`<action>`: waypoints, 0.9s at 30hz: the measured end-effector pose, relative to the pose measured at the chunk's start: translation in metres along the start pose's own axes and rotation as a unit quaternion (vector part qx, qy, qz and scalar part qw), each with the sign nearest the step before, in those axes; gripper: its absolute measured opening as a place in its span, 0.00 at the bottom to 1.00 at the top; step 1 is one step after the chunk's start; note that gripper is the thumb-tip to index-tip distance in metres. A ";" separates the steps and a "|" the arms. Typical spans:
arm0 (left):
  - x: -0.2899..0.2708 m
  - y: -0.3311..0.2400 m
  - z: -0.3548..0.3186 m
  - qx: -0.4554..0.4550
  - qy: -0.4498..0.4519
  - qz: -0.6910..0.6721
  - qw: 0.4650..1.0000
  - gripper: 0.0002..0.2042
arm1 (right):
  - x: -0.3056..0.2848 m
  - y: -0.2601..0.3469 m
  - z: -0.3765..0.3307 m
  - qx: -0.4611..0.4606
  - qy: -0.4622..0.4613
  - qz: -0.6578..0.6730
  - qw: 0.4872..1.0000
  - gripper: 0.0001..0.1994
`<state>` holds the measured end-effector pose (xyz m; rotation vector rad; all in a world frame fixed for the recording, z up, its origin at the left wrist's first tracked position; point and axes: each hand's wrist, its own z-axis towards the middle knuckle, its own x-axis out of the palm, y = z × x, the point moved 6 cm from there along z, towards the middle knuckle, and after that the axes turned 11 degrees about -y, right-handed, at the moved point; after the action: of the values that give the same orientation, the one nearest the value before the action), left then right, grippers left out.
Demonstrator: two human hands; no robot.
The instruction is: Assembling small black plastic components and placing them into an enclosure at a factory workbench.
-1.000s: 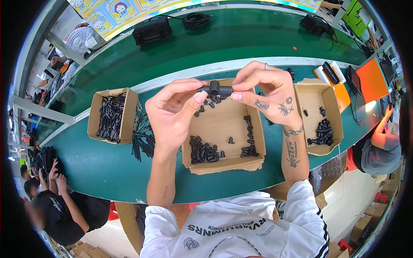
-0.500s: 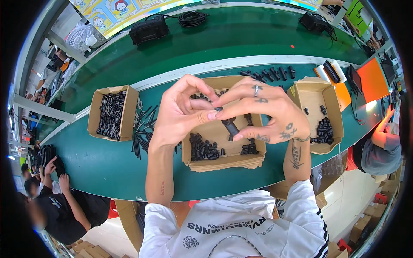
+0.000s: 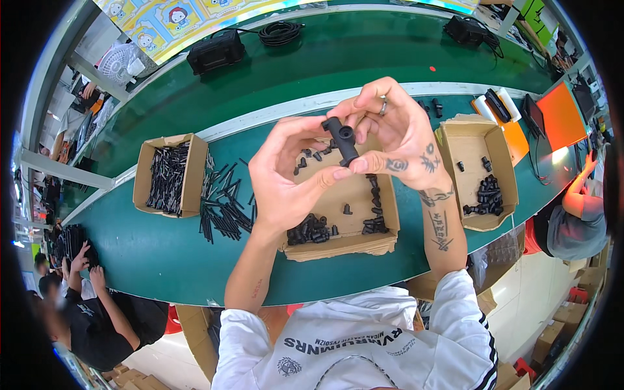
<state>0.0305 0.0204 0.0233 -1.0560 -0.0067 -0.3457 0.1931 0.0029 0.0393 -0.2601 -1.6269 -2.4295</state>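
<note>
Pinched by the bare left hand (image 3: pixel 281 175) and right hand (image 3: pixel 409 140), a black tubular fitting (image 3: pixel 342 142) with a round side opening sits at the left hand's two o'clock and the right hand's nine o'clock, above a cardboard tray (image 3: pixel 338 251).

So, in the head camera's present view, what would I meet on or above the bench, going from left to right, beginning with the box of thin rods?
Box of thin rods → loose black rods → left hand → black T-shaped fitting → right hand → smaller box of fittings → upright orange panel.
</note>
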 end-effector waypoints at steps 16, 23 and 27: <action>0.006 0.001 0.000 0.036 0.031 -0.036 0.998 0.27 | -0.003 -0.001 0.001 0.060 -0.012 0.068 0.996 0.31; 0.007 -0.004 -0.009 0.058 -0.024 0.021 0.998 0.25 | 0.007 -0.027 -0.003 0.169 0.005 0.225 0.959 0.32; 0.008 -0.011 -0.010 0.104 -0.031 0.047 0.993 0.25 | 0.009 -0.025 -0.004 0.157 0.045 0.231 0.959 0.32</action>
<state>0.0335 0.0045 0.0289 -0.8576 -0.0473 -0.2207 0.1774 0.0077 0.0182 -0.4145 -1.6580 -1.7894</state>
